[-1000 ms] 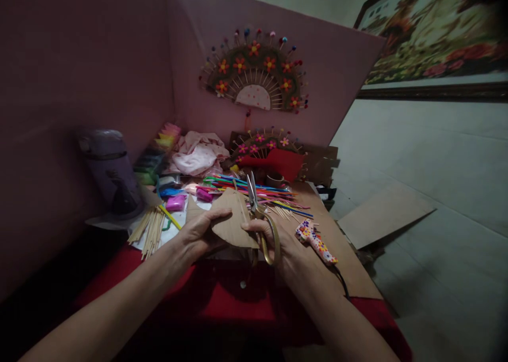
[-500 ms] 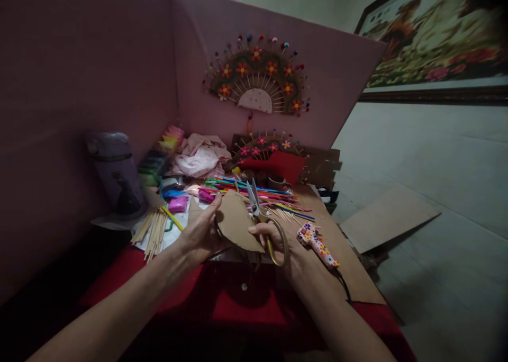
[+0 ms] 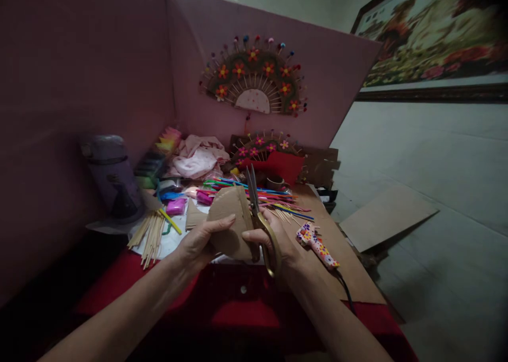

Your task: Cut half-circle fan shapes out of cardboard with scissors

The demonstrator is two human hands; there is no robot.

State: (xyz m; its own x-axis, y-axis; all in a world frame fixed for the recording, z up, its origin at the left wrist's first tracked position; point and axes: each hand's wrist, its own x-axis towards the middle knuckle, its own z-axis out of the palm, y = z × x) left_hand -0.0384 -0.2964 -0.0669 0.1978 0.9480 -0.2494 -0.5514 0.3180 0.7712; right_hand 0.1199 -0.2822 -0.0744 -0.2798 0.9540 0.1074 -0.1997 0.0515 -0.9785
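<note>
A curved piece of brown cardboard [image 3: 230, 214] is pinched in my left hand [image 3: 202, 241], the thumb lying across its face and the fingers behind it. My right hand [image 3: 273, 240] holds gold-handled scissors [image 3: 254, 195], their blades pointing up and slightly parted beside the cardboard's right edge. The right thumb also presses against the cardboard. Behind my left hand, another cardboard scrap [image 3: 195, 215] lies on the white sheet. A flower-patterned glue gun [image 3: 317, 244] rests on the board to the right of my right hand.
Bamboo sticks [image 3: 148, 237] and a purple bottle [image 3: 113, 179] are at left. Coloured pipe cleaners [image 3: 273, 195], pink cloth [image 3: 200, 155] and red sheet [image 3: 286, 165] lie behind. A decorated fan [image 3: 253, 76] hangs on the pink panel; cardboard [image 3: 391, 216] leans at right.
The cardboard has turned more upright and shifted slightly left, with my left thumb now across its face. The scissors have moved to the cardboard's right edge, their blades less widely parted.
</note>
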